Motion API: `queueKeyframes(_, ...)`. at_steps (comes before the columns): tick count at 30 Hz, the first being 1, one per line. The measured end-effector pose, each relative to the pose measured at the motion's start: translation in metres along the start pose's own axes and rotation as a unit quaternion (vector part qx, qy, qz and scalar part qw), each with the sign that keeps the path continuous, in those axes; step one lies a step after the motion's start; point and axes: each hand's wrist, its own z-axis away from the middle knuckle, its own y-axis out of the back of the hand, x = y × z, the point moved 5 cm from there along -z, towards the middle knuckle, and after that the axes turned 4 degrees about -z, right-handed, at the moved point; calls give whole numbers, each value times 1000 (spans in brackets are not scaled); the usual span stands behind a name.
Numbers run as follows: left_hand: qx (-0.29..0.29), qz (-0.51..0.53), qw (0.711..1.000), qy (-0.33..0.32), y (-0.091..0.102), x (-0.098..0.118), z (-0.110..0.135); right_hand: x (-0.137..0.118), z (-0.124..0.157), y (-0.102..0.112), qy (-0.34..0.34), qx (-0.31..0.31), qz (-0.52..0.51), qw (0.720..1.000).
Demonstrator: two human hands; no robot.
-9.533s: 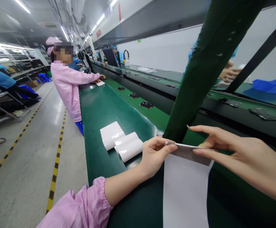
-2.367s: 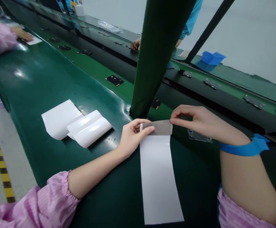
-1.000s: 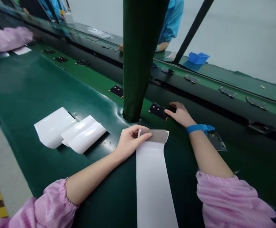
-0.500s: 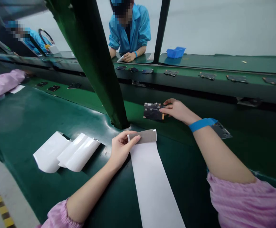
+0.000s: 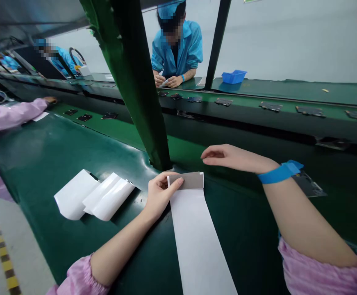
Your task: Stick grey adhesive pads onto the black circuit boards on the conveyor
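Observation:
My left hand (image 5: 161, 191) pinches the top end of a long white paper strip (image 5: 199, 241), thumb over a grey band (image 5: 192, 180) there. The strip hangs down toward me over the green tabletop. My right hand (image 5: 224, 156), with a blue wrist strap (image 5: 278, 172), hovers over the green conveyor belt. Its fingers are loosely curved, thumb apart from them, and nothing shows between them. Partly hidden behind that wrist, a dark circuit board (image 5: 310, 185) lies on the belt. Two curled white sheets (image 5: 73, 194) (image 5: 109, 196) lie left of my left hand.
A green-covered post (image 5: 135, 90) rises just beyond my left hand. Several circuit boards (image 5: 270, 106) lie along the far belt, more (image 5: 84, 117) on the near belt at left. A blue bin (image 5: 234, 76) stands beyond. Co-workers sit opposite (image 5: 178, 45) and reach in from the left (image 5: 15, 114).
My right hand has let go of a circuit board, which no longer shows, and has drawn slightly down. My left hand still grips the strip. The view has shifted slightly.

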Motion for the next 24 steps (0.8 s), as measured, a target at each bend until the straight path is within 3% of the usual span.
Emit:
queueKeyframes(2,3,2,1000,-5,1,0,-1,-18,4,-7,63,-52,-5,997)
queueKeyframes(5,14,8,1000,-6,2,0,-1,-31,7,-13,102,-63,1,993)
queueKeyframes(9,25,23,999,4,3,0,-1,-32,3,-15,113,-32,16,993)
queueKeyframes(18,33,35,999,2,3,-1,-2,-30,2,-13,100,-26,-8,995)
queueKeyframes(21,20,34,999,7,1,-3,-2,-25,-13,-7,91,34,-50,994)
queueKeyframes(24,-4,37,999,10,-3,-4,-1,-12,-51,-9,94,131,-93,982)
